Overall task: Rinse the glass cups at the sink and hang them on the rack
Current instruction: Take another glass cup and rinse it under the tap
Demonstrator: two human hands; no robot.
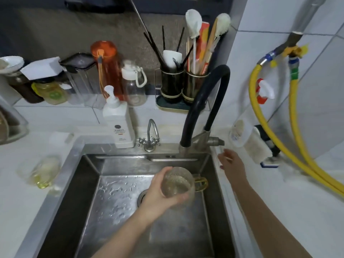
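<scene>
My left hand (160,192) grips a clear glass cup (179,185) with a gold handle, holding it over the steel sink (89,183) near the drain. The cup's mouth faces up toward me. My right hand (230,164) hovers over the sink's right rim, just below the lever of the black-hosed faucet (204,112), fingers relaxed and holding nothing. No water runs from the faucet. A second glass cup (42,172) with a yellowish base lies blurred on the counter left of the sink. No rack is in view.
A white soap pump bottle (119,123) and a small two-handled tap (151,135) stand at the sink's back rim. Jars and bottles line the back counter, with a utensil holder (180,88) beside them. Yellow hoses (296,142) hang at the right wall.
</scene>
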